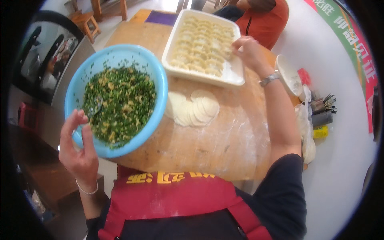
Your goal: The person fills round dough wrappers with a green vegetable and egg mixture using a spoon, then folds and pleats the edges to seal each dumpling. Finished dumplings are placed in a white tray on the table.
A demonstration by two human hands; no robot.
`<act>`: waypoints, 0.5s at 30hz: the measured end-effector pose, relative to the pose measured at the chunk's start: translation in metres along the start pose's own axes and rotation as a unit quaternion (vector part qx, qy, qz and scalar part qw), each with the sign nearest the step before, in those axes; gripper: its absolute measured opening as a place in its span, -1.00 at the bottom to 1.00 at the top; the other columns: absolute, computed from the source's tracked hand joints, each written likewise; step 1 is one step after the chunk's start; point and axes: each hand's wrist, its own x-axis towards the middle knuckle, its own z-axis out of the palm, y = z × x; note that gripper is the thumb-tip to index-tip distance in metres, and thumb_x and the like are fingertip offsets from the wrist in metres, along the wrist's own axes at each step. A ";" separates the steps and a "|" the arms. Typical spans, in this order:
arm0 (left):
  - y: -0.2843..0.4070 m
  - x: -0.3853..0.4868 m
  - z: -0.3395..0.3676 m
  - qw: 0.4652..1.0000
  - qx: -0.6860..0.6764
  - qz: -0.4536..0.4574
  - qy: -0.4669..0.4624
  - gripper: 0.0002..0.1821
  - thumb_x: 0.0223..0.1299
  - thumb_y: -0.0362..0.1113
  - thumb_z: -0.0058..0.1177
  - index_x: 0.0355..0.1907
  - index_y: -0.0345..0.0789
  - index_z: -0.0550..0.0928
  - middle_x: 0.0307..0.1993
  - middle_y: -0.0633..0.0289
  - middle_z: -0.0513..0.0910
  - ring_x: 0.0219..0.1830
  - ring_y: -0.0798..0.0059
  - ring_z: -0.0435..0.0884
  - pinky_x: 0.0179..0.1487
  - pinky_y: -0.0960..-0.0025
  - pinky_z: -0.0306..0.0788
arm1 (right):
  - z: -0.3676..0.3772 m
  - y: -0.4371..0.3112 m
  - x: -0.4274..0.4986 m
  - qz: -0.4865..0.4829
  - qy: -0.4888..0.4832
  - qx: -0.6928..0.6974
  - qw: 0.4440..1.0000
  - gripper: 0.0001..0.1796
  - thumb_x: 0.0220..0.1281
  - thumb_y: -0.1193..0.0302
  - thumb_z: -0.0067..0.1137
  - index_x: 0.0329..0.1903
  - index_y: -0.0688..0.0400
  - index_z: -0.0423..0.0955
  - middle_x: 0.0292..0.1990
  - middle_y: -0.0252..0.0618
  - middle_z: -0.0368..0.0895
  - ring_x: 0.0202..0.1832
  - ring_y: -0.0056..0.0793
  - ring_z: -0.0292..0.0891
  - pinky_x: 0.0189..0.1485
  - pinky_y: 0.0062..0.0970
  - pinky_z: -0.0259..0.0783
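A blue plastic bowl (163, 90) on the left holds chopped greens mixed with yellowish bits (126, 102), and a metal spoon (96, 108) rests in this filling. At the bowl's near left rim is my left hand (79, 147), fingers raised and apart near the spoon. Overlapping round dough wrappers (196, 111) lie on the floured wooden table. Beyond them, rows of dumplings (201, 45) fill most of a white plastic tray (207, 80). My right hand (249, 51) reaches to the tray's right side with its fingertips by the dumplings; whether they hold one is unclear.
A white bowl (288, 75), plastic bags (303, 129) and a dark cylindrical container (322, 119) stand along the right edge. Past the tray sits a person in orange-red clothing (267, 22). A wooden stool (85, 22) is at the far left, near a dark-framed glass cabinet (45, 57).
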 end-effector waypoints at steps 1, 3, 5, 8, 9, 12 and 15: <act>-0.002 0.000 0.000 1.000 -0.008 -0.004 0.006 -0.59 0.35 -0.62 0.11 0.25 -0.48 0.56 0.04 0.05 0.72 0.01 0.40 0.71 0.15 0.34 0.55 | -0.007 -0.008 -0.005 -0.003 0.038 0.008 0.999 -0.85 0.14 0.45 0.29 -0.23 0.21 0.70 -0.28 -0.02 0.71 -0.15 -0.06 0.63 0.03 -0.16 0.51; -0.006 0.002 0.002 0.998 -0.039 -0.034 0.021 -0.61 0.35 -0.62 0.12 0.22 -0.45 0.59 0.04 0.06 0.72 0.02 0.44 0.70 0.15 0.37 0.55 | -0.025 -0.029 -0.026 0.019 0.070 0.062 0.995 -0.83 0.20 0.44 0.29 -0.18 0.22 0.68 -0.25 -0.02 0.72 -0.12 -0.10 0.64 0.01 -0.24 0.52; -0.009 0.007 0.004 0.997 -0.047 -0.051 0.020 -0.61 0.33 -0.62 0.15 0.21 -0.43 0.60 0.04 0.07 0.73 0.03 0.45 0.70 0.15 0.39 0.55 | -0.035 -0.056 -0.049 0.083 -0.003 0.096 0.992 -0.85 0.26 0.55 0.22 -0.13 0.26 0.67 -0.22 -0.09 0.74 -0.13 -0.25 0.68 0.01 -0.35 0.54; -0.013 0.019 0.011 0.989 -0.135 -0.056 0.008 -0.77 0.28 -0.60 0.24 -0.03 -0.42 0.62 -0.17 0.25 0.66 -0.11 0.59 0.64 -0.01 0.50 0.55 | -0.030 -0.093 -0.081 0.051 -0.150 0.193 0.968 -0.79 0.33 0.66 0.10 -0.07 0.27 0.66 -0.19 -0.15 0.77 -0.10 -0.37 0.69 0.02 -0.39 0.55; -0.013 0.026 0.013 0.982 -0.183 -0.047 -0.002 -0.81 0.27 -0.59 0.26 -0.09 -0.42 0.61 -0.22 0.29 0.64 -0.15 0.62 0.63 -0.05 0.52 0.54 | -0.020 -0.103 -0.089 0.045 -0.162 0.200 0.965 -0.73 0.35 0.67 0.05 0.01 0.26 0.65 -0.09 -0.09 0.75 -0.02 -0.31 0.67 0.08 -0.37 0.54; -0.011 0.037 0.024 0.979 -0.192 -0.057 -0.029 -0.89 0.31 -0.55 0.26 -0.20 -0.40 0.60 -0.31 0.37 0.58 -0.28 0.69 0.57 -0.16 0.60 0.49 | 0.012 -0.108 -0.102 0.030 -0.188 0.250 0.949 -0.69 0.32 0.64 0.10 0.08 0.24 0.63 0.02 -0.04 0.71 0.06 -0.23 0.63 0.13 -0.35 0.52; -0.007 0.044 0.031 0.966 -0.223 -0.105 -0.072 -0.96 0.40 -0.46 0.19 -0.21 -0.39 0.64 -0.36 0.37 0.60 -0.36 0.70 0.55 -0.22 0.61 0.46 | 0.040 -0.090 -0.103 0.001 -0.189 0.263 0.946 -0.67 0.26 0.59 0.17 0.09 0.23 0.62 0.01 -0.02 0.71 0.04 -0.13 0.62 0.12 -0.32 0.51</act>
